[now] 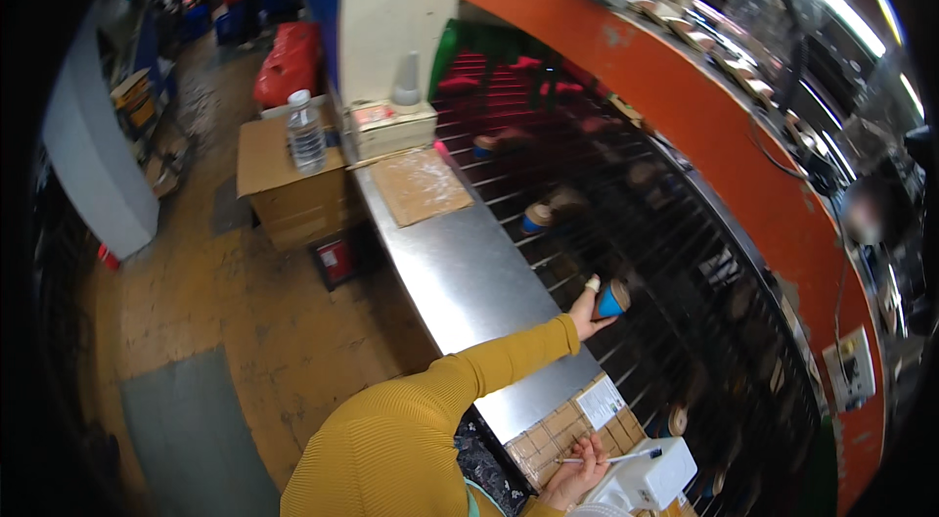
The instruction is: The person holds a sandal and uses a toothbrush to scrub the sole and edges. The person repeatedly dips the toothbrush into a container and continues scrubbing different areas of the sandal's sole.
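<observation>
My left hand (pixel 587 312) reaches over the slatted conveyor (pixel 611 360), thumb and fingers spread in a V beside a small blue piece with a brown top (pixel 613 300). A pale wrap covers the thumb tip. Whether the palm touches the piece is hard to make out. Lower down, my right hand (pixel 577 474) pinches a thin brush (pixel 621 458) with a pale handle. Its dark tip lies at a white box-like container (pixel 667 474). Similar blue and brown pieces (pixel 536 218) stand farther up the conveyor.
A steel ledge (pixel 450 272) runs along the conveyor, with a stained brown board (pixel 416 186) at its far end. Beyond the conveyor rises an orange beam (pixel 685 106). At left stand a carton (pixel 279 160) with a plastic bottle (pixel 306 135) and a red bag (pixel 289 65).
</observation>
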A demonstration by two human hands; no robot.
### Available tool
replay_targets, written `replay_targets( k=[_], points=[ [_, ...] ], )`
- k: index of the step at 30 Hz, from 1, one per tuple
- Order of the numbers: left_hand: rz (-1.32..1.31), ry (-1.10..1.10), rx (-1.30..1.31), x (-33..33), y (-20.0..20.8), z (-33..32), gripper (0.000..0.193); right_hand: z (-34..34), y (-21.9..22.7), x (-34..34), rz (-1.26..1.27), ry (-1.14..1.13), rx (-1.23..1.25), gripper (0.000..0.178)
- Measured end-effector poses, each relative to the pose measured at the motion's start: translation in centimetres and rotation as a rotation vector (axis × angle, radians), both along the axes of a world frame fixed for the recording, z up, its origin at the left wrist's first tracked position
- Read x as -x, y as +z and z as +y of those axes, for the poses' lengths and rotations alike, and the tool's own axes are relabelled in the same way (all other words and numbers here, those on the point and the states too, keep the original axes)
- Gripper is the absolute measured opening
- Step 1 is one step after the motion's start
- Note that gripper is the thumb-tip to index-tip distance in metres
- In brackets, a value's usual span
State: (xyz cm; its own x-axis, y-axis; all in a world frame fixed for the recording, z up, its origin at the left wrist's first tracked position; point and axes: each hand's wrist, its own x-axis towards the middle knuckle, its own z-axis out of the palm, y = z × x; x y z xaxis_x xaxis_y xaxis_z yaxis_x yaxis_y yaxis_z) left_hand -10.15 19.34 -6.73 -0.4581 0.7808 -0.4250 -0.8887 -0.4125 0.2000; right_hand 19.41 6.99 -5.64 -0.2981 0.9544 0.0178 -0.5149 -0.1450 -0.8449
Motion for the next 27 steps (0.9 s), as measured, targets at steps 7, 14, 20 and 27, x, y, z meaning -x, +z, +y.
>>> replay_targets(
  k=[7,14,20,27],
  points=[
    [0.027,0.031,-0.092,0.1,0.5,-2.7,0.084,-0.9,0.7,1.1,-0.088,0.013,-0.067,0.016],
    [0.515,-0.057,0.243,-4.3,4.0,-5.9,0.094,-1.1,3.2,-0.9,-0.247,0.219,-0.124,0.021],
    [1.154,-0.038,0.166,-12.3,0.0,-7.6,0.032,10.3,14.0,-6.4,-0.374,0.373,-0.679,0.027],
    [1.489,-0.306,0.252,-10.0,3.1,-7.8,0.026,25.7,15.6,-5.3,-1.132,0.089,-0.151,0.054]
  ],
)
